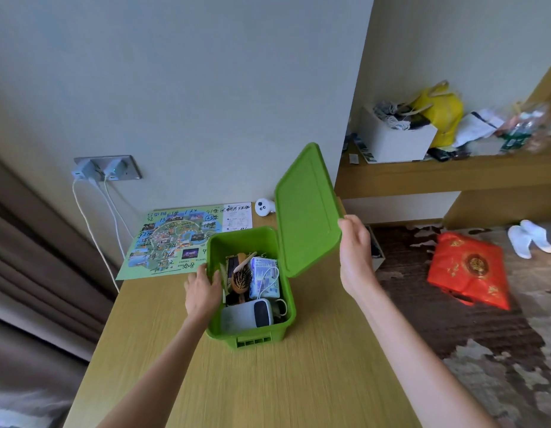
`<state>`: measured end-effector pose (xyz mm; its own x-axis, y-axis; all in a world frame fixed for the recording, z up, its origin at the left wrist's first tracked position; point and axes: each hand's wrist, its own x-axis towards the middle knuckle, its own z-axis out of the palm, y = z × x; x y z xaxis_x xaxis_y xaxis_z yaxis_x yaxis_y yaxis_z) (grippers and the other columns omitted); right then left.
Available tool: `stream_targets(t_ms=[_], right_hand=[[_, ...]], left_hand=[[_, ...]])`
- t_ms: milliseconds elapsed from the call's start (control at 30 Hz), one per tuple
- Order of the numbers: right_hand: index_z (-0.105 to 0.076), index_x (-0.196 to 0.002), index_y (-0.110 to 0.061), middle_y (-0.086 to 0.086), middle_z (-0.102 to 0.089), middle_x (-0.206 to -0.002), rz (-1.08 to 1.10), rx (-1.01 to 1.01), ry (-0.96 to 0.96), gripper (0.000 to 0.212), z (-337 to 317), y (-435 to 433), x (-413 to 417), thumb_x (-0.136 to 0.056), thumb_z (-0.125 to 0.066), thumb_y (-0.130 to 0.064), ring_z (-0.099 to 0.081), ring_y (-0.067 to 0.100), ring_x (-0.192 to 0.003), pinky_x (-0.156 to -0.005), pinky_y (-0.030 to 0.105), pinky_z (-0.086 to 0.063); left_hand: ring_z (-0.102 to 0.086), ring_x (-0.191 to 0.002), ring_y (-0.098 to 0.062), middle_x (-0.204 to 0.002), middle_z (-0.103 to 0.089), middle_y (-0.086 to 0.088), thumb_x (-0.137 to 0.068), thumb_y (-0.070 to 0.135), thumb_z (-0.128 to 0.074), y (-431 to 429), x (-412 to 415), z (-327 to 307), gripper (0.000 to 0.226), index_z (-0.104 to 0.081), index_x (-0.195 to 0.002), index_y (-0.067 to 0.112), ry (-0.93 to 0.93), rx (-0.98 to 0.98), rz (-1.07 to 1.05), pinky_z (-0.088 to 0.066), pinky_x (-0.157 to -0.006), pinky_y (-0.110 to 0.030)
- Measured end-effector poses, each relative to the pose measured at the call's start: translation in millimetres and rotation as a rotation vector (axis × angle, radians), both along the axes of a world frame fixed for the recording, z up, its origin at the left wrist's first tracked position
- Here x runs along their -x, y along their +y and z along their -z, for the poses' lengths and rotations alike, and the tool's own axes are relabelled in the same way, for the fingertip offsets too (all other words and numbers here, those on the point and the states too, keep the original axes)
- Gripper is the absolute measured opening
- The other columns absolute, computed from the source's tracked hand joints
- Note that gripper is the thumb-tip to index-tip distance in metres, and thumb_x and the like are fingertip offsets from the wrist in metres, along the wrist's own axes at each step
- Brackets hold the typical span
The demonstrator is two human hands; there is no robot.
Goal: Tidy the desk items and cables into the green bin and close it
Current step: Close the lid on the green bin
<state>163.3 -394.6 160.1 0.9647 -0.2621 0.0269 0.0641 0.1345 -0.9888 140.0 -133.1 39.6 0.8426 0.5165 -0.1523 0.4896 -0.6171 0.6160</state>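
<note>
The green bin (pixel 234 333) stands on the wooden desk (pixel 298 381). Inside lie a wooden hairbrush (pixel 241 281), a blue-white packet (pixel 263 278), a white cable (pixel 269 282) and a white-grey device (pixel 252 315). Its green lid (pixel 305 211) stands tilted up along the bin's right side. My right hand (pixel 356 251) grips the lid's right edge. My left hand (pixel 203 288) rests on the bin's left rim, fingers curled over it.
A colourful map sheet (pixel 175 239) lies behind the bin, with a small white gadget (pixel 263 206) beside it. Two white cables (pixel 92 223) hang from wall chargers (pixel 95 171). A cluttered shelf (pixel 453 171) and a red bag (pixel 468 270) are at the right.
</note>
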Motion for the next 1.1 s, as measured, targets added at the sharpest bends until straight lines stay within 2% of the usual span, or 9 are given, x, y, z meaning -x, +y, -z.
stream_targets(t_ms=[33, 67, 133, 267, 400, 567, 633, 767, 1100], right_hand=[[-0.060, -0.096, -0.020, 0.000, -0.064, -0.095, -0.029, -0.075, 0.054, 0.015, -4, 2, -1, -0.097, -0.045, -0.018, -0.055, 0.017, -0.086, -0.095, 0.016, -0.040], [-0.059, -0.110, -0.017, 0.007, -0.061, -0.115, -0.054, -0.143, 0.110, 0.019, -6, 4, -1, -0.097, -0.045, -0.020, -0.056, 0.017, -0.106, -0.101, 0.028, -0.040], [-0.050, -0.127, -0.007, 0.008, -0.055, -0.131, -0.089, -0.229, 0.177, 0.032, -7, 9, -1, -0.098, -0.043, -0.017, -0.052, 0.020, -0.116, -0.090, 0.027, -0.042], [-0.058, -0.109, 0.000, 0.015, -0.066, -0.109, -0.174, -0.457, 0.233, 0.024, 0, 20, 6, -0.098, -0.039, -0.011, -0.061, 0.023, -0.094, -0.077, 0.028, -0.047], [-0.067, -0.100, -0.003, 0.012, -0.074, -0.100, -0.326, -0.562, 0.213, 0.032, 18, 22, 15, -0.097, -0.038, -0.016, -0.069, 0.017, -0.089, -0.073, 0.027, -0.057], [-0.061, -0.096, -0.001, 0.025, -0.062, -0.099, -0.349, 0.040, 0.316, 0.026, 58, 22, 21, -0.097, -0.048, -0.024, -0.061, 0.018, -0.068, -0.055, 0.031, -0.056], [-0.059, -0.087, -0.005, 0.016, -0.060, -0.084, -0.392, 0.328, 0.297, 0.028, 74, 24, 25, -0.096, -0.055, -0.031, -0.052, 0.014, -0.054, -0.050, 0.030, -0.049], [-0.039, -0.061, -0.019, -0.004, -0.035, -0.052, -0.415, 0.807, 0.141, 0.042, 101, 28, 34, -0.094, -0.055, -0.040, -0.034, 0.013, -0.047, -0.050, 0.029, -0.031], [-0.037, -0.062, -0.024, -0.008, -0.036, -0.047, -0.366, 1.173, 0.011, 0.043, 121, 24, 39, -0.099, -0.043, -0.044, -0.029, 0.005, -0.039, -0.038, 0.017, -0.019]], left_hand=[[-0.037, -0.126, -0.035, -0.138, -0.043, -0.018, -0.100, 0.037, -0.041, -4, -2, -6, 0.050, -0.038, -0.144, 0.014, -0.012, -0.039, -0.015, -0.038, -0.100, -0.049], [-0.033, -0.127, -0.035, -0.139, -0.041, -0.018, -0.099, 0.036, -0.042, -9, -6, -12, 0.050, -0.039, -0.144, 0.013, -0.055, -0.065, -0.029, -0.035, -0.103, -0.049], [-0.037, -0.125, -0.034, -0.134, -0.045, -0.016, -0.100, 0.034, -0.041, -20, -13, -31, 0.046, -0.046, -0.139, 0.010, -0.179, -0.028, -0.004, -0.035, -0.103, -0.048], [-0.053, -0.091, -0.027, -0.097, -0.059, -0.007, -0.103, 0.038, -0.032, -41, -23, -68, 0.039, -0.056, -0.102, 0.007, -0.371, 0.460, 0.019, -0.041, -0.073, -0.036], [-0.048, -0.078, -0.024, -0.082, -0.055, -0.005, -0.101, 0.033, -0.042, -36, -20, -74, 0.031, -0.051, -0.086, 0.007, -0.433, 0.446, -0.023, -0.038, -0.066, -0.036], [-0.055, -0.082, -0.037, -0.078, -0.055, -0.011, -0.102, 0.033, -0.040, -11, -7, -55, 0.034, -0.048, -0.079, 0.009, -0.371, 0.206, -0.006, -0.035, -0.063, -0.039], [-0.058, -0.084, -0.038, -0.079, -0.056, -0.010, -0.102, 0.037, -0.038, -1, -2, -44, 0.038, -0.048, -0.079, 0.008, -0.287, 0.085, -0.001, -0.038, -0.062, -0.039], [-0.059, -0.096, -0.038, -0.113, -0.055, -0.019, -0.102, 0.043, -0.034, 10, 8, -23, 0.048, -0.057, -0.117, 0.004, -0.114, -0.092, -0.008, -0.047, -0.079, -0.042], [-0.057, -0.102, -0.039, -0.116, -0.057, -0.019, -0.101, 0.046, -0.033, 6, 22, 6, 0.050, -0.054, -0.122, 0.005, -0.062, -0.021, -0.032, -0.048, -0.083, -0.046]])
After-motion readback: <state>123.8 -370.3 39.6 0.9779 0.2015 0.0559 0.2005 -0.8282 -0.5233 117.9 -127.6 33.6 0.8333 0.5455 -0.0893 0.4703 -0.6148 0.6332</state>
